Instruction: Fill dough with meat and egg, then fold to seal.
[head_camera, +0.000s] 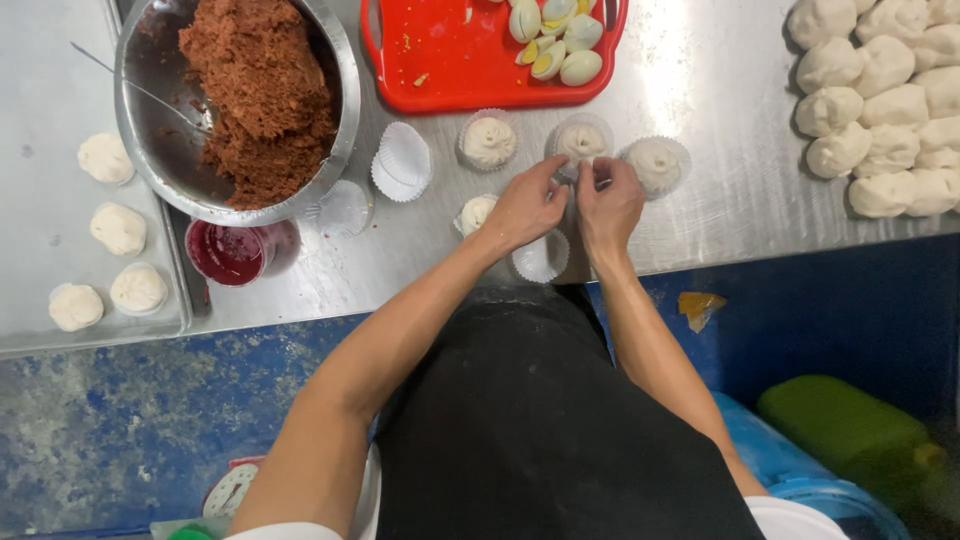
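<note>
The steel table (720, 215) ran wide before me, the metal bowl (150, 150) of brown filling (258, 95) off to my left, the red tray (450, 60) of halved eggs (555, 45) straight ahead. My left hand (525, 210) and right hand (608, 205) met, fingertips pinched together on the bun (580, 140) in its paper cup, which sat just beyond them, both hands equally near. An empty liner (540, 258) lay under my wrists.

Bare steel table (720, 190) right of hands; bowl (335, 110) and paper cups (402, 160) seemingly crowd left.
</note>
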